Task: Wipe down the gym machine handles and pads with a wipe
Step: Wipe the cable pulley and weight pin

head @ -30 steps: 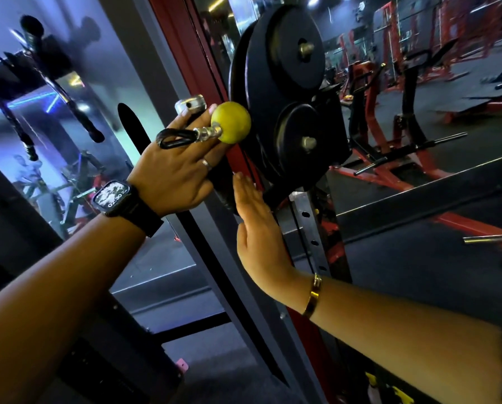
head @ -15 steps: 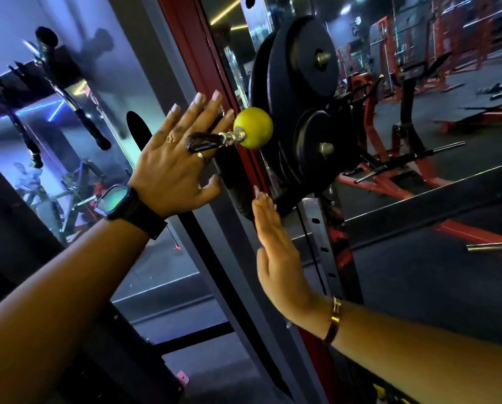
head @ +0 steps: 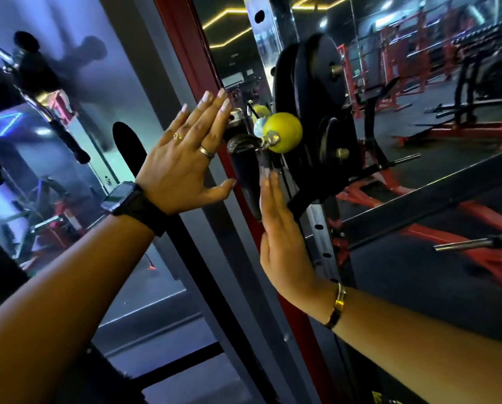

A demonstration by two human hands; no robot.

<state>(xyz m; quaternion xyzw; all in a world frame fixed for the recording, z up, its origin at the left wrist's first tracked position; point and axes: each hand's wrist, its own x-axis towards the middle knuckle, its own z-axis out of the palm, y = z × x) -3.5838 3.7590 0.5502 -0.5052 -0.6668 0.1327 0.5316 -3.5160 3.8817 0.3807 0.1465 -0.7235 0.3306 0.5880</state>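
A yellow-green ball (head: 283,132) with a metal fitting and a black cable loop (head: 241,142) hangs beside the red upright (head: 197,74) of the gym machine. My left hand (head: 185,153) is open with fingers spread, just left of the loop, holding nothing. My right hand (head: 281,237) is flat and open, fingers together, pointing up just under the loop and ball, against a black handle grip (head: 244,179). No wipe is visible in either hand.
Black weight plates (head: 319,91) hang on pegs right behind the ball. A mirror wall (head: 69,126) on the left reflects bars and attachments. A perforated steel post (head: 321,231) runs down right of my right hand. Red benches and racks (head: 476,132) fill the far right.
My left hand has let go of the cable loop and ball and opened flat. My right hand stays flat below the ball. The view has shifted, so everything sits further right.
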